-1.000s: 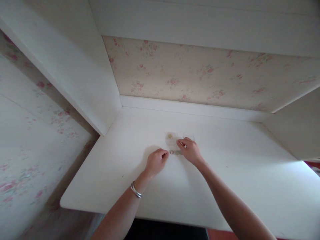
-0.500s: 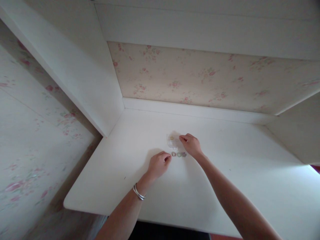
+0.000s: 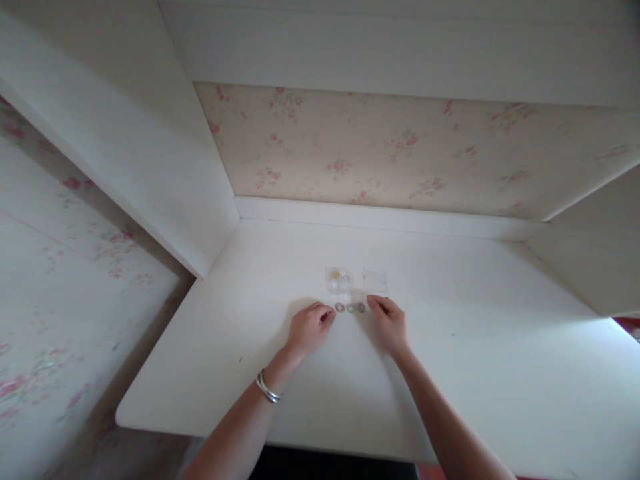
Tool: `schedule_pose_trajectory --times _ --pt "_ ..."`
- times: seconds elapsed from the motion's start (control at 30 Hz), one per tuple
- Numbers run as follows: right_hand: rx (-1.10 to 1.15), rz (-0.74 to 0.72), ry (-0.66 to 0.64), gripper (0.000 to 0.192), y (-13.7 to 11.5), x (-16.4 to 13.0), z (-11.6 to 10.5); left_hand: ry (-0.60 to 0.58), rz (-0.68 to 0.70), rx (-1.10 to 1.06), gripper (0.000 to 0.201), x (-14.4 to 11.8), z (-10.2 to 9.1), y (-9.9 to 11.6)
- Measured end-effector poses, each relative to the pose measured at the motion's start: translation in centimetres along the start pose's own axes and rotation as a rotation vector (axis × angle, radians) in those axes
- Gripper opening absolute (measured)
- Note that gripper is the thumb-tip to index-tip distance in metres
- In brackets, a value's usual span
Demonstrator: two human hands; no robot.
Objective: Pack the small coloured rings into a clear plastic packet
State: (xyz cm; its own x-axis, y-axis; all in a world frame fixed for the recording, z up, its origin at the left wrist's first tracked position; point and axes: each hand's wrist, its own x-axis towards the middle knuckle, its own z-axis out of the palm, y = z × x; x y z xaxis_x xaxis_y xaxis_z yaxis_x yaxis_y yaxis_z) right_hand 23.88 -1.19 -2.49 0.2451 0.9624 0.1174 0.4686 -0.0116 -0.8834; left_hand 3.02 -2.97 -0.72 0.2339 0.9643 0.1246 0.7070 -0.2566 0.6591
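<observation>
Rings, three: small, round, set in a row that runs from side to side between our two hands, roughly in line with the back edge of the tabletop (image 3: 500,373). Each is a loop, so no single one shows a long axis — only the row does.

Left ring (image 3: 340,307): just right of the fingertips of our left hand (image 3: 311,325), the nearer one; contact we cannot tell. Middle ring (image 3: 351,308): greenish, between the two hands, apart from both. Right ring (image 3: 361,307): darker, just left of our right hand (image 3: 390,323) and slightly nearer us than its fingertips.

Grip, both hands: fingers curled in, thumb toward forefinger; whether anything is pinched between the tips we cannot tell.

Case (image 3: 340,288): clear, flat on the tabletop beyond the rings, with a yellow piece (image 3: 335,274) in its far left part; its compartments are too faint to make out. Clear panel (image 3: 375,280): flat, right of the case and apart from it, just beyond our right hand.

Bangle (image 3: 268,387): silvery, on our left wrist.

Room: white side panel (image 3: 125,133) at left, floral wallpaper (image 3: 380,153) behind — light dim, brighter at far right.
</observation>
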Motion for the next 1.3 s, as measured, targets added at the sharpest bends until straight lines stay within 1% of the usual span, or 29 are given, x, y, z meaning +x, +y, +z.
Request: schedule_pose_trajectory --times 0.13,0.2,0.33,0.57,0.63,0.87,1.03,1.1,1.2,1.3 --pt "-0.06 -0.073 -0.005 0.034 -0.3 -1.2 -0.1 0.0 -0.006 0.006 0.023 0.2 0.1 0.5" --pt "-0.068 -0.095 -0.01 0.034 -0.6 -1.3 -0.2 -0.015 -0.006 -0.004 0.019 0.4 0.3 0.8" --pt "-0.066 -0.121 -0.036 0.034 -0.8 -1.2 -0.3 -0.058 0.008 -0.004 0.02 0.8 0.5 1.2" --pt "-0.039 -0.146 -0.056 0.032 -0.6 -1.2 -0.7 -0.07 0.019 0.137 0.02 1.5 0.8 1.7" --pt "-0.031 -0.145 -0.056 0.032 -0.6 -1.2 -0.7 -0.065 0.021 0.15 0.022 1.5 0.9 1.9" --pt "0.005 -0.137 -0.078 0.03 -0.4 -1.0 -0.8 -0.041 0.001 0.011 0.027 1.7 1.0 1.8" --pt "-0.046 -0.174 -0.063 0.033 0.1 -1.1 -0.6 -0.043 -0.003 -0.089 0.028 2.2 0.4 1.8" --pt "-0.12 -0.23 -0.053 0.033 0.1 -1.2 -0.4 -0.048 0.006 -0.098 0.026 2.8 0.0 1.8" --pt "-0.292 -0.407 -0.057 0.031 -0.3 -1.6 -0.3 -0.023 0.035 -0.086 0.024 4.1 -0.5 1.8" --pt "-0.445 -0.577 -0.119 0.027 -1.4 -2.1 -0.2 0.027 0.063 -0.038 0.023 5.9 -0.6 1.9"
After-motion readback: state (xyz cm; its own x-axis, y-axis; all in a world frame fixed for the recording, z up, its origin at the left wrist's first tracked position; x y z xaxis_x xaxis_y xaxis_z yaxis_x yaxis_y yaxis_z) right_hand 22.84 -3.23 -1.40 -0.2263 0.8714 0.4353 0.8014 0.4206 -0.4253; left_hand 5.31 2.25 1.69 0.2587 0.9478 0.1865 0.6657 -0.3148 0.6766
